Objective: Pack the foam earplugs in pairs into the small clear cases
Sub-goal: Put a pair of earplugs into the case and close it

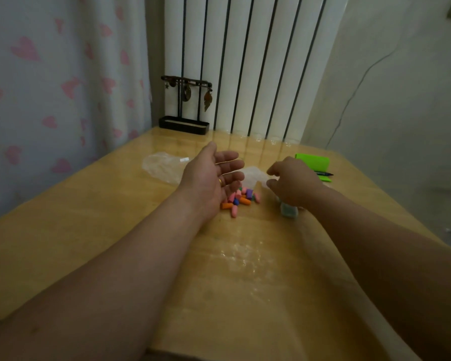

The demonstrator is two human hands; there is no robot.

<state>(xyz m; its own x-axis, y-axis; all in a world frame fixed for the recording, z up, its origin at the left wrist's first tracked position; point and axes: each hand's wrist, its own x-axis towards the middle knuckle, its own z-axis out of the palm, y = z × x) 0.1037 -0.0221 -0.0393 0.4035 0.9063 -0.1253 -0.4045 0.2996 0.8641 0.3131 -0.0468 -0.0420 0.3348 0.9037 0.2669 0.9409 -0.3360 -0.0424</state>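
Foam earplugs point(241, 200) lie in a loose, many-coloured heap on the bench point(115, 230), pink, orange, blue and purple mixed, none of them in a case as far as I can see. My left grip point(214, 173) sits just beside the heap on its left, fingers straight and spread, palm turned toward the plugs like a wall. My right grip point(293, 183) is on the other side, thumb and forefinger pinching the edge of a limp clear bag point(254, 175) that hangs over the far side of the heap. The cases point(289, 211) stand under that wrist, near the heap, blurred; I cannot tell whether any is open. I judge the step to be getting the plugs out and corralled, so I would shake the bag gently, hold the left palm low against rollers, then set the bag aside and sort two matching colours at a time. A spare bag point(163, 166) lies well to the left, a green pad point(313, 162) to the right.
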